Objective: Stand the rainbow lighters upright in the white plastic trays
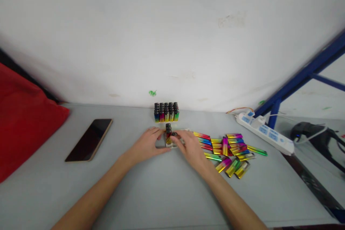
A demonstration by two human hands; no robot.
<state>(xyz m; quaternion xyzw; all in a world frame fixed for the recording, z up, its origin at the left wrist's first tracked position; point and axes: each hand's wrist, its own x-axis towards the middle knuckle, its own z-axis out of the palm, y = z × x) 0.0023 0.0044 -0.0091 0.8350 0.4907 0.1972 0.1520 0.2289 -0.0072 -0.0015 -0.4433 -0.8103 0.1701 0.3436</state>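
A small white tray [172, 146] lies in front of me, partly hidden by my fingers. Several lighters [168, 129] with black tops stand upright in a row at its left end. My left hand [147, 143] is around the tray's left end, thumb along the near edge and fingertips beside the standing lighters. My right hand [190, 147] pinches a black-topped lighter [174, 134] just right of that row, over the tray; its body is mostly hidden. Beyond the tray, a block of upright lighters [166, 112] stands in tight rows near the wall.
Loose shiny multicoloured lighters [225, 147] lie to the right of my right hand. A phone [90, 140] and a red cloth item [27, 115] are on the left. A white power strip [265, 133] and a blue metal frame [296, 75] stand at the right.
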